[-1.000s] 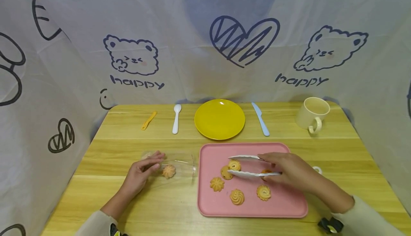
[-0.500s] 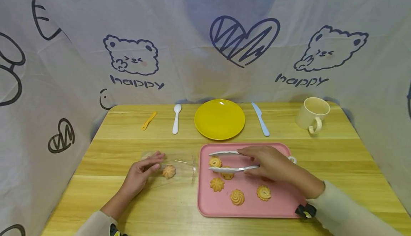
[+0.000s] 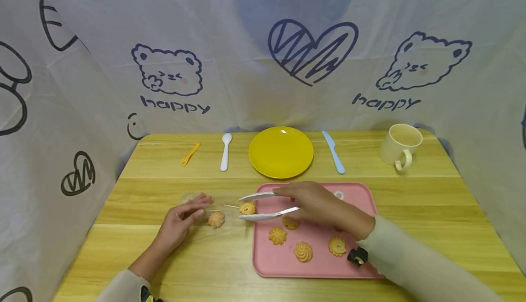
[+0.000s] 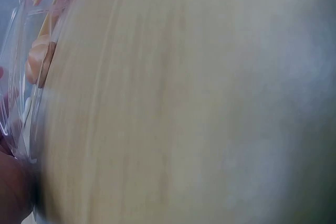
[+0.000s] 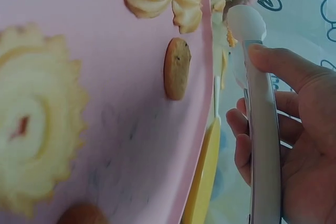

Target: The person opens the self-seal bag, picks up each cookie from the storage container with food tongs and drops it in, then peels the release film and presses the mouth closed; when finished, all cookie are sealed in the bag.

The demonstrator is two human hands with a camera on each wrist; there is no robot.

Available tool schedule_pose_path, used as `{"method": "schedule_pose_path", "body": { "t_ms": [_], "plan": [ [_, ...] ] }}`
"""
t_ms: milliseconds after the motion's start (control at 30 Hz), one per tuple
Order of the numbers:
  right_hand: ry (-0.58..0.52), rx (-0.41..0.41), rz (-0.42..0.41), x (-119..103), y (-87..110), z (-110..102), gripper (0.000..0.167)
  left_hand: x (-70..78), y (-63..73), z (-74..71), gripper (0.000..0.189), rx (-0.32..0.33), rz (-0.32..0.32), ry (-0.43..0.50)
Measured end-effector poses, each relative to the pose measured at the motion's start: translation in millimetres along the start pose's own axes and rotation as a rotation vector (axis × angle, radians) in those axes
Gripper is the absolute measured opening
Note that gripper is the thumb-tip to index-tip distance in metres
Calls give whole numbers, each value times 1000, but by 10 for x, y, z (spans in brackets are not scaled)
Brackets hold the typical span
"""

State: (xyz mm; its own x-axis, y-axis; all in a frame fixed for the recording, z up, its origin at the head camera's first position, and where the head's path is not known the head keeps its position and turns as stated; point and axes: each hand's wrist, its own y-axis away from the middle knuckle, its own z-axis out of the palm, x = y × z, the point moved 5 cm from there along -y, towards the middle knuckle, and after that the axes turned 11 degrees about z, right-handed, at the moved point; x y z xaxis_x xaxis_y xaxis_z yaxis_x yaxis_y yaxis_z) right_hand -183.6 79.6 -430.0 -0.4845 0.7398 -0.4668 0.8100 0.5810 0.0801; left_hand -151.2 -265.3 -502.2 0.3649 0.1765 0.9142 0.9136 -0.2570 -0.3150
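Observation:
My right hand (image 3: 316, 204) grips a pair of tongs (image 3: 267, 216) with white tips, thumb on one arm and fingers on the other. Between the tips is a round cookie (image 3: 247, 208) with a ruffled edge, above the left rim of the pink tray (image 3: 263, 265). With my left hand (image 3: 181, 222) I hold a clear plastic box (image 4: 23, 72) on the table, thumb and fingers at its near end. A flower-shaped cookie (image 3: 216, 220) lies inside the box, whose opening faces the tray. The tongs' tips overlap that opening in the head view.
Several cookies lie on the tray, among them a swirled cookie (image 3: 303, 252) and a flower-shaped one (image 3: 277, 236). Along the back stand a yellow plate (image 3: 281, 152), a white spoon (image 3: 225, 152), a blue knife (image 3: 334, 153), an orange handle-like piece (image 3: 191, 154) and a cream mug (image 3: 398, 147).
My right hand has carried the tongs and the cookie leftward across the tray to the box's opening. The left hand and the box have stayed in place.

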Motion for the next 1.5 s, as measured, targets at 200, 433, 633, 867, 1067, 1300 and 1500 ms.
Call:
{"method": "schedule_pose_path", "body": {
  "t_ms": [200, 433, 633, 867, 1067, 1300, 1500],
  "plan": [
    [49, -9, -37, -136, -157, 67, 59, 4, -8, -5, 26, 2, -2, -14],
    [75, -7, -87, -227, -261, 163, 58, 5, -14, -4, 26, 2, 0, -15],
    [82, -38, -53, -240, -307, 217, 57, 10, -21, 1, 27, 4, 4, -8],
    [83, -53, -46, -236, -328, 255, 59, -1, -19, 1, 27, 7, -8, -15],
    [90, -56, -38, -231, -329, 266, 60, -1, -12, 2, 27, 6, -20, -11],
    [86, -54, -38, -231, -316, 265, 62, -6, -5, 2, 27, 3, -18, -15],
    [87, -54, -33, -228, -299, 259, 63, -8, -1, 2, 27, 3, -17, -11]
  ]
}}
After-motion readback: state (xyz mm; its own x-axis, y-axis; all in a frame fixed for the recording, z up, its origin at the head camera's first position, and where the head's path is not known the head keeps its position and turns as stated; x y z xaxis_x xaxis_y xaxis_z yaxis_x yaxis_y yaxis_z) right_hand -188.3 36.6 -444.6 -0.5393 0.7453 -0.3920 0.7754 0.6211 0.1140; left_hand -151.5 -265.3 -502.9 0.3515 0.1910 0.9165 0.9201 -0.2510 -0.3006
